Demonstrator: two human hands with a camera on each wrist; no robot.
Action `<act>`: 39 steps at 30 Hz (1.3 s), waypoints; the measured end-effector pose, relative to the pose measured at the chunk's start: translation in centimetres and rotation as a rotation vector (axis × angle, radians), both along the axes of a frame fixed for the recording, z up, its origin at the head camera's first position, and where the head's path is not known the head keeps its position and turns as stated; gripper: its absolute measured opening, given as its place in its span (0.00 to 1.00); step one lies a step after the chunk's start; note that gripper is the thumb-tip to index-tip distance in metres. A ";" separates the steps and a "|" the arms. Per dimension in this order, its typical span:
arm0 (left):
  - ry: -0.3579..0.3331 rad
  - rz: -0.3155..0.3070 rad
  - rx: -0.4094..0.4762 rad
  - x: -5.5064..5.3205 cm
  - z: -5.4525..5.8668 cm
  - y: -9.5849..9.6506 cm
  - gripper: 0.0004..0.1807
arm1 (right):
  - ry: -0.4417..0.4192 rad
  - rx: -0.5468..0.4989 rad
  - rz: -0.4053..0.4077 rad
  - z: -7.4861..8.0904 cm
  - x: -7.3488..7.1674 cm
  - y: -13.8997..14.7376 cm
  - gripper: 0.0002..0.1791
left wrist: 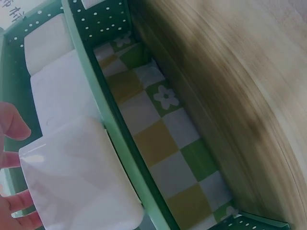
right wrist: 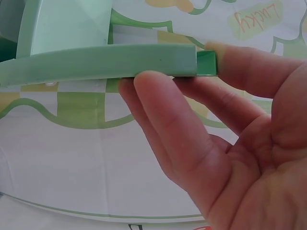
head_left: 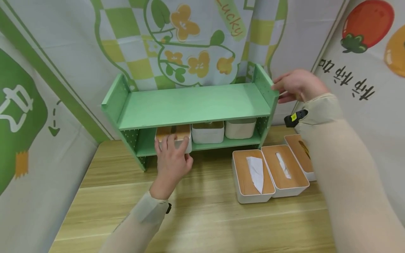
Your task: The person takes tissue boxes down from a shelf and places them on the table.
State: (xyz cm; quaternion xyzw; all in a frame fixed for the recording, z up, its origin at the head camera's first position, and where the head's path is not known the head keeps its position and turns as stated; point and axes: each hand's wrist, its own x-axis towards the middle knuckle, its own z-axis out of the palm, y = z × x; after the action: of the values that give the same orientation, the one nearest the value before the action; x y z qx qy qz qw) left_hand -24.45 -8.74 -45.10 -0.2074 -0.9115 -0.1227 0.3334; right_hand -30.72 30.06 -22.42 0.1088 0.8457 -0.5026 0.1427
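Note:
My left hand (head_left: 172, 160) touches the top and front of a white tissue box (head_left: 186, 146) with a wood-coloured lid. The box sits at the left of the lower board of a green shelf (head_left: 190, 105). In the left wrist view the box's white front (left wrist: 79, 177) overhangs the board's edge; the fingertips meet its upper edge and the thumb (left wrist: 14, 124) stands apart. Up at the shelf's right side panel (head_left: 267, 86), my right hand (head_left: 299, 84) pinches the edge. The right wrist view has its fingers (right wrist: 163, 105) against that panel.
Two more white boxes, one in the middle (head_left: 207, 135) and one at the right (head_left: 241, 129), stand on the lower board. On the table (head_left: 126, 196), right of centre, are three wood-lidded tissue boxes (head_left: 286, 172), one partly behind my right arm. Printed fabric walls surround the table.

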 end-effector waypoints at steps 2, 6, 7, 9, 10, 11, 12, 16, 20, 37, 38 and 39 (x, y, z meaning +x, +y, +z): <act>-0.002 -0.001 0.005 0.3 0.1 0.0 0.26 | -0.001 -0.002 0.002 0.0 0.0 0.0 0.33; -0.005 0.004 0.010 0.3 0.1 0.1 0.27 | -0.003 -0.006 -0.002 0.1 0.0 0.0 0.33; -0.008 0.005 0.009 0.2 0.1 0.1 0.28 | -0.004 -0.008 -0.004 0.1 0.0 0.0 0.33; -0.016 0.010 0.004 0.0 0.0 0.1 0.29 | -0.005 -0.012 -0.003 0.0 0.0 0.0 0.33; -0.019 0.012 0.002 0.0 -0.1 0.1 0.29 | -0.006 -0.014 -0.001 0.0 0.0 0.0 0.33; -0.027 0.013 0.002 0.0 -0.1 0.1 0.29 | -0.006 -0.014 0.002 -0.1 0.0 0.0 0.33; -0.035 0.015 0.002 0.0 -0.1 0.1 0.29 | -0.007 -0.015 0.002 -0.1 -0.1 0.0 0.33; -0.037 0.019 0.002 0.4 -0.2 0.0 0.29 | -0.009 -0.013 -0.001 -0.1 0.0 -0.1 0.33; -0.020 0.014 0.005 1.0 -0.1 0.0 0.28 | -0.007 -0.009 -0.001 -0.1 0.0 0.0 0.33; -0.518 0.045 1.124 0.3 0.5 -4.3 0.23 | 0.005 -0.018 -0.018 -0.4 -0.3 0.2 0.33; -0.606 0.030 1.221 0.1 0.6 -4.6 0.23 | 0.005 -0.018 -0.020 -0.4 -0.3 0.2 0.33; -0.688 0.006 1.313 -0.1 0.7 -4.9 0.24 | 0.005 -0.020 -0.022 -0.4 -0.3 0.2 0.33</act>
State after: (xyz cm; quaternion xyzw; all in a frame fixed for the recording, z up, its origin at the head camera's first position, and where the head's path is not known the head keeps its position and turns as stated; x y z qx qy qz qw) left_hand -24.55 -13.59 -44.36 0.0874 -0.7042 -0.6995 0.0849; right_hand -31.00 30.31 -22.79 0.1155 0.8398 -0.5127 0.1361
